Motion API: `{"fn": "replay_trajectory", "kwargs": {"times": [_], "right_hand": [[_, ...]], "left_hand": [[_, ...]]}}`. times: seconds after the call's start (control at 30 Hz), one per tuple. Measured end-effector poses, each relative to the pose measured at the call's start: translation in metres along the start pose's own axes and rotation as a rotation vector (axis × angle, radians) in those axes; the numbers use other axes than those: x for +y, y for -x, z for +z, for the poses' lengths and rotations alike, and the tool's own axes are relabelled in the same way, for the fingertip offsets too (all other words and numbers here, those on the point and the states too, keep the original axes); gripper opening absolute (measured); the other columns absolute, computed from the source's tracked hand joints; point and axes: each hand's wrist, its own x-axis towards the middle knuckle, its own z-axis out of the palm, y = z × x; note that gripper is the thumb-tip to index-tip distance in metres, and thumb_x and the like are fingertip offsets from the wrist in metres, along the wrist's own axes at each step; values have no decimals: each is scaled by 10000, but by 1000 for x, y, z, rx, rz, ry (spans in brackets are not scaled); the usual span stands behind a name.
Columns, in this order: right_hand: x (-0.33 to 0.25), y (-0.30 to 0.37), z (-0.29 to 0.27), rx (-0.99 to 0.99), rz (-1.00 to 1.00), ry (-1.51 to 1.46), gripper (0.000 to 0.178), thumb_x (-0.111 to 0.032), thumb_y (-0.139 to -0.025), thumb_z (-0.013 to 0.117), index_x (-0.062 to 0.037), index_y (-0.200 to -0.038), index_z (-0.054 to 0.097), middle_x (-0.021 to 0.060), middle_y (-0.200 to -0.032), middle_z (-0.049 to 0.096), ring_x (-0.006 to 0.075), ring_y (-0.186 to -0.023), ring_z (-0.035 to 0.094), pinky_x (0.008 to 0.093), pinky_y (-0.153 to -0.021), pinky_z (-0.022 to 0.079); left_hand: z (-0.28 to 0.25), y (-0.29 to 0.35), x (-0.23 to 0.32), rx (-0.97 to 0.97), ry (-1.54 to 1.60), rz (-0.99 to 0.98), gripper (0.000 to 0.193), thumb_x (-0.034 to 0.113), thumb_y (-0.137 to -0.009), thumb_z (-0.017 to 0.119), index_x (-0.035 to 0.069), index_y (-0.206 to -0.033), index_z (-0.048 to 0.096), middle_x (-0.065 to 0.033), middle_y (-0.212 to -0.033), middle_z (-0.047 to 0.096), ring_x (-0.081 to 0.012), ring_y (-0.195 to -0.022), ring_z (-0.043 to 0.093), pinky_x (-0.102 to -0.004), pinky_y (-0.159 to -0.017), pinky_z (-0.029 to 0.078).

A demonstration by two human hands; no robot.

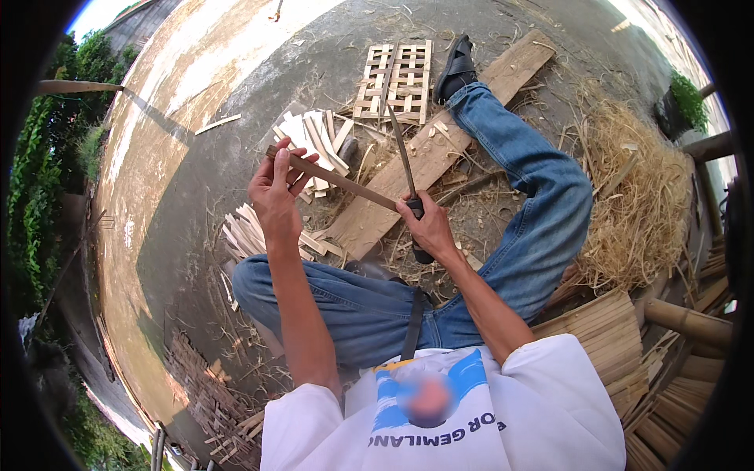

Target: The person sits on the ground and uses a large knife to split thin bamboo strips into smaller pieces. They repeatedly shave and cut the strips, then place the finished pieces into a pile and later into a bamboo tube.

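A long, flat brown bamboo strip (345, 183) slants across in front of me. Its left end lies between the thumb and fingers of my left hand (279, 188), the other fingers loosely curled. My right hand (430, 228) is closed round the dark handle of a knife (400, 149), whose narrow blade points up and away. The strip's right end meets my right thumb beside the handle; whether the blade touches it, I cannot tell. Beneath both hands a wooden plank (365, 224) runs diagonally over the ground, with shavings on it.
Pale cut strips (318, 145) lie beyond my left hand, with another bundle (247, 231) near my left knee. A slatted lattice panel (393, 82) rests farther off. Curly shavings (640, 204) are heaped on the right, near bamboo poles (687, 322). My bent legs frame the plank.
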Motion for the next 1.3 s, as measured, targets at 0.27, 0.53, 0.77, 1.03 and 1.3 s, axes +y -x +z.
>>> {"fn": "replay_trajectory", "kwargs": {"times": [0.27,0.53,0.77,1.03,1.3], "right_hand": [[-24,20,10,-20,110,-202,375,-359,-973,661,5,-1034,595,124,-744,673,238,-667,670,388,-647,515],[-49,6,-45,-124,-61,151,292,-273,-942,678,-27,-1069,587,146,-756,678,316,-686,688,424,-640,521],[-39,-5,-55,-136,-481,451,252,-257,-860,742,-35,-870,623,166,-727,665,373,-689,682,452,-623,534],[-29,-65,-66,-96,-97,716,287,-328,-838,704,-43,-876,711,200,-791,710,388,-792,709,488,-731,558],[-35,-44,-68,-200,-85,576,233,-293,-825,670,-61,-804,674,209,-743,683,395,-720,684,491,-662,529]], "left_hand": [[36,69,-86,-233,-105,-349,531,251,-1000,678,-81,-1387,529,-123,-1152,707,-172,-1047,684,-312,-976,550],[43,67,-46,-67,-25,-337,336,234,-1053,591,-25,-1266,626,52,-710,458,-2,-468,355,-201,-395,284],[49,88,-45,-82,-394,-362,286,192,-1050,577,-10,-1229,671,74,-669,444,-9,-485,356,-212,-418,277],[31,123,-66,-173,-570,-249,300,214,-1051,579,16,-1254,677,69,-681,448,-15,-520,372,-211,-446,286],[34,127,-40,-139,32,-522,456,259,-1062,565,30,-1451,506,21,-716,512,-20,-488,416,-195,-407,319]]}}
